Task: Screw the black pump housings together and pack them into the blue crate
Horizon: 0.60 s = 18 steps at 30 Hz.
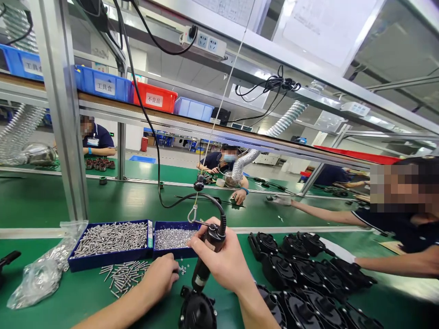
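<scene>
My right hand (222, 256) is wrapped round a black electric screwdriver (201, 273), which hangs from a cord and points down onto a black round housing (198, 310) at the bottom centre. My left hand (163, 273) rests on the green mat beside small loose nuts (184, 267), fingers curled; whatever they hold, if anything, is hidden. Loose screws (125, 276) lie left of that hand. Behind stand a blue tray of screws (111, 261) and a blue tray of nuts (171, 252).
Several black housings (305, 274) cover the mat at the right. A plastic bag (41, 278) lies at the left. At the right a person (408, 224) reaches across the bench. A metal post (65, 137) and overhead shelf (240, 132) frame the bench.
</scene>
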### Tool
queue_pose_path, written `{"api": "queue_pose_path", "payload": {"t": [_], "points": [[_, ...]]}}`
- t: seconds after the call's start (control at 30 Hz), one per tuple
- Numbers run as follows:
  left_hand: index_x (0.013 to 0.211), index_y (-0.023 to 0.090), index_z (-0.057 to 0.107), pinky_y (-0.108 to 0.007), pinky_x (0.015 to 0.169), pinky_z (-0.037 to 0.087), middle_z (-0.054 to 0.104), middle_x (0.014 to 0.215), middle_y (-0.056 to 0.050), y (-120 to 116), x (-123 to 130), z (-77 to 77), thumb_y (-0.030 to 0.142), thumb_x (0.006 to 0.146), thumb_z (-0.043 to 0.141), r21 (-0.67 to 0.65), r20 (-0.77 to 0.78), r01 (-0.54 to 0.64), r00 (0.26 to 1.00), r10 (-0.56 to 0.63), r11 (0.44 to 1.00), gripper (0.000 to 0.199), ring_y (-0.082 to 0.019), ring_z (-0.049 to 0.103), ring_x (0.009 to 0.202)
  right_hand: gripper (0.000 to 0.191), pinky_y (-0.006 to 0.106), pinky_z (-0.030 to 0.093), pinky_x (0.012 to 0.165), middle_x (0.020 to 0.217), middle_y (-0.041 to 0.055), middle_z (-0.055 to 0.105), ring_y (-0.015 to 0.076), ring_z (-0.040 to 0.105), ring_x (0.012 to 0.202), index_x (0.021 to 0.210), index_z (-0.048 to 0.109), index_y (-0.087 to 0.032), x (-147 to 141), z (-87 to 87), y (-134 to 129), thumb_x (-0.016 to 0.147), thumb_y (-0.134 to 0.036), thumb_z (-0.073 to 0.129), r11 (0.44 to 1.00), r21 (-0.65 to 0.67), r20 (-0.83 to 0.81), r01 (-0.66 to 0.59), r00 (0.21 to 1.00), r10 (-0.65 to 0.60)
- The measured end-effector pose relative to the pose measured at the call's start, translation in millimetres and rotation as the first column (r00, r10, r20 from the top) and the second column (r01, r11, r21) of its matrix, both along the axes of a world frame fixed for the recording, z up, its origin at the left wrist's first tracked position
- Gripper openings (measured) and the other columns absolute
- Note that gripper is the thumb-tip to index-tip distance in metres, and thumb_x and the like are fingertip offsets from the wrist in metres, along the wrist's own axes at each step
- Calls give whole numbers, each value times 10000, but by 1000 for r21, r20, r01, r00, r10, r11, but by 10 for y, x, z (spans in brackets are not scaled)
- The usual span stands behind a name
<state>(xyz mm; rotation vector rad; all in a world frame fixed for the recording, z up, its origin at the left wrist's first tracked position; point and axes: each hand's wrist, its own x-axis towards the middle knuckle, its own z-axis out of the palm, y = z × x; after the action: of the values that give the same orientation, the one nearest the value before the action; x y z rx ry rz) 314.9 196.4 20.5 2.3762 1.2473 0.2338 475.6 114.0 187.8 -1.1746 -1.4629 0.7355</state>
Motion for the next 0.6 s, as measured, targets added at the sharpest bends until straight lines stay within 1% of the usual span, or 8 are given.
{"api": "queue_pose_path", "payload": {"t": [0.07,0.17,0.27,0.33,0.37,0.43,0.5,0.6], "points": [[917,215,751,-351,898,487,699,1105,-94,-11,32,-36,208,935,576,-3,-18,1,1000,-1,1000,177,-286,693,1036,305,259,382,546,658,-49,526,131,442,575,851,553,-217,-3,11,4,854,-405,793,997,3,7,71,997,-71],[971,177,694,-386,982,472,675,1170,-141,-53,58,-20,142,970,450,-43,-22,-13,1000,12,999,247,-295,671,1084,331,269,427,580,727,-23,591,150,510,621,868,540,-222,18,35,16,859,-436,792,989,19,25,145,989,-145],[942,192,630,-378,965,493,697,1075,-108,-102,57,54,166,958,455,-219,33,3,999,5,976,177,-275,666,1065,344,275,424,578,715,-21,602,155,516,617,858,544,-222,51,74,4,855,-459,792,986,11,63,164,984,-165],[857,210,595,-349,790,552,694,872,-51,-119,54,84,207,893,525,-449,40,42,999,-27,893,79,-241,690,849,342,277,419,574,709,-19,610,157,515,614,857,554,-221,64,100,-21,851,-465,793,984,-1,86,180,980,-179],[807,215,579,-329,667,552,674,774,-29,-121,57,83,218,843,560,-564,31,60,998,-52,824,41,-220,672,707,342,277,416,571,708,-18,614,156,514,613,856,558,-220,66,110,-34,850,-468,793,983,-8,96,183,979,-182],[719,221,543,-281,455,472,630,641,-4,-114,73,48,237,750,605,-726,12,73,995,-94,684,71,-181,578,482,343,276,416,567,713,-15,622,155,515,612,852,563,-218,66,120,-55,850,-473,793,984,-17,115,180,978,-177],[662,227,503,-243,352,377,606,582,0,-95,93,-11,267,691,625,-808,19,75,995,-102,584,132,-157,502,388,344,278,426,575,733,-10,635,154,523,621,854,567,-216,67,121,-64,851,-474,796,985,-17,132,173,977,-170],[645,235,498,-221,303,325,577,536,2,-57,96,-81,317,661,636,-858,56,93,994,-89,504,161,-147,457,352,341,280,442,597,756,-7,648,156,540,642,861,577,-215,83,121,-70,857,-475,797,984,-27,157,174,973,-167]]}}
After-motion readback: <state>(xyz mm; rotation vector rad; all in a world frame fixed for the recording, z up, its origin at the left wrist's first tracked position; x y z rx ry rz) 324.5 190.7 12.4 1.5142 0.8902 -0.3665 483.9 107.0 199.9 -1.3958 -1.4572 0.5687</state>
